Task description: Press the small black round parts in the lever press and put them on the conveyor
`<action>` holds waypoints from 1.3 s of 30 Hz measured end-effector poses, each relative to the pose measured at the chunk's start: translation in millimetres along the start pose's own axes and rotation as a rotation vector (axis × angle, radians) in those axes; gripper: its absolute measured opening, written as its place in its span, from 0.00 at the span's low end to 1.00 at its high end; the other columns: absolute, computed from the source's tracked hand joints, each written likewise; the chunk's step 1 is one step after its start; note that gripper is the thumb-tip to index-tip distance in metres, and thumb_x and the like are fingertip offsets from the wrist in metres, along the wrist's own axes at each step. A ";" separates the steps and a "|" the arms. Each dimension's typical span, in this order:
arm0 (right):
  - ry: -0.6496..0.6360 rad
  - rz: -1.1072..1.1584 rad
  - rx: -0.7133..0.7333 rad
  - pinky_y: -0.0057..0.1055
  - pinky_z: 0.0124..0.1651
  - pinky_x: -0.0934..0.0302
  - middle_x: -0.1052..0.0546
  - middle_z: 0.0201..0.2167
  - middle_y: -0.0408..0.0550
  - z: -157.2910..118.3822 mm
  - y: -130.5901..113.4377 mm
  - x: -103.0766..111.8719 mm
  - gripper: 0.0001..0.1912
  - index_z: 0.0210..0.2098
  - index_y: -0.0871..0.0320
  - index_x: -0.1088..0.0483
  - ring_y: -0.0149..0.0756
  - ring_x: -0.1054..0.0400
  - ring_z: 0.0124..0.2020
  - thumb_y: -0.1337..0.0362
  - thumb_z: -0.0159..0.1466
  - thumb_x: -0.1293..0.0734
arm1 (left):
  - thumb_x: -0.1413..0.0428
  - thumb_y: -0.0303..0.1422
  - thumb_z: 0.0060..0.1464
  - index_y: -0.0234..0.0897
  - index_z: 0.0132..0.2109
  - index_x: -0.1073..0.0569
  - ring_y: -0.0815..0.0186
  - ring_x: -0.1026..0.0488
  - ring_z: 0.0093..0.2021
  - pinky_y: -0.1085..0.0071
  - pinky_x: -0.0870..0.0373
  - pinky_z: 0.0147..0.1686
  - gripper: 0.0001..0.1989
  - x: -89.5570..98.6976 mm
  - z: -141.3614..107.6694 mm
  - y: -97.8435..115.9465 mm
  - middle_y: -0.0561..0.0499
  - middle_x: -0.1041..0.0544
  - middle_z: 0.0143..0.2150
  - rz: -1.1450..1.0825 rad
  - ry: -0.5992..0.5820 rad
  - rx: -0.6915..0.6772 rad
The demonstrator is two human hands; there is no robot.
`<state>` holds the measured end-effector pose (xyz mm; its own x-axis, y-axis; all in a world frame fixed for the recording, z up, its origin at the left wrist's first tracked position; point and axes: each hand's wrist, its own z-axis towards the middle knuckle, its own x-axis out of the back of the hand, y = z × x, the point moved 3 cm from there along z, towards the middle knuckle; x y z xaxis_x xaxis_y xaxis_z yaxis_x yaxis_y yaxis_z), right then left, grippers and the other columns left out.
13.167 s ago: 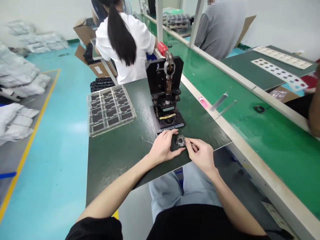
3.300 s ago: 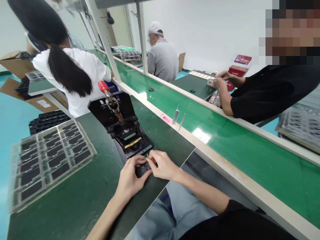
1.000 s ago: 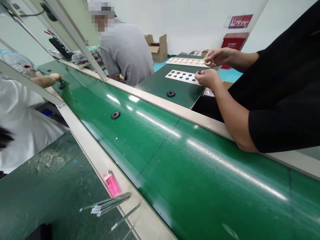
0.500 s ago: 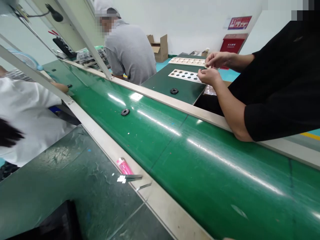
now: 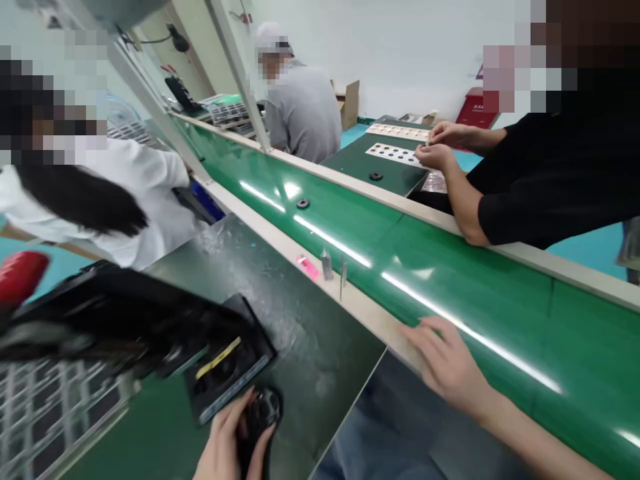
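Note:
My left hand (image 5: 223, 443) is at the bottom of the view, shut around a black round moulded part (image 5: 261, 415), partly hidden by my fingers. The part is close to the base of a black hand press (image 5: 227, 373), which has a strip of yellow tape and lies tilted and blurred on the dark green mat (image 5: 300, 313). My right hand (image 5: 445, 363) holds nothing, its fingers spread, resting at the beige rail (image 5: 380, 327) beside the green conveyor belt (image 5: 450, 267).
A blurred tray of black pieces (image 5: 50, 420) lies at lower left. A pink lighter (image 5: 307, 267) and metal tools (image 5: 327, 265) stand on the rail. A black ring (image 5: 303, 203) lies on the belt. Co-workers sit nearby, one handling a perforated sheet (image 5: 393, 154).
The view has swung back down from the belt, bringing my hands into sight. My right hand has moved away from the black part to the rail, and my left hand alone holds it.

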<state>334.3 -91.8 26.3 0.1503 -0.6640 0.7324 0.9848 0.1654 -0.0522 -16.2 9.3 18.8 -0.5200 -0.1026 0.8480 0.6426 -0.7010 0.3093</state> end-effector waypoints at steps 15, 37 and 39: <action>-0.154 -0.075 -0.677 0.42 0.27 0.56 0.34 0.20 0.57 -14.5 94.6 12.9 0.14 0.22 0.45 0.42 0.46 0.45 0.21 0.50 0.62 0.45 | 0.40 0.37 0.63 0.40 0.61 0.39 0.70 0.34 0.29 0.71 0.29 0.31 0.24 -7.1 16.3 -10.2 0.46 0.24 0.50 -0.317 0.230 0.259; -0.249 0.030 -0.655 0.49 0.37 0.33 0.20 0.30 0.55 -21.9 88.7 6.1 0.12 0.28 0.50 0.31 0.57 0.24 0.37 0.57 0.60 0.44 | 0.38 0.38 0.60 0.38 0.60 0.40 0.61 0.25 0.44 0.61 0.26 0.45 0.27 -9.9 52.1 -43.0 0.42 0.22 0.52 -0.371 0.189 0.228; -0.218 0.040 -0.615 0.50 0.34 0.34 0.19 0.30 0.55 -18.6 86.1 8.5 0.11 0.29 0.47 0.30 0.58 0.24 0.37 0.58 0.62 0.42 | 0.37 0.39 0.59 0.38 0.60 0.39 0.59 0.25 0.46 0.60 0.26 0.46 0.28 -8.8 50.1 -41.1 0.41 0.22 0.53 -0.342 0.195 0.223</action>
<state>422.0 -96.8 15.5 0.2306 -0.4920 0.8395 0.8582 -0.3037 -0.4137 -9.9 74.4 20.2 -0.8064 -0.0376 0.5902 0.5096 -0.5504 0.6613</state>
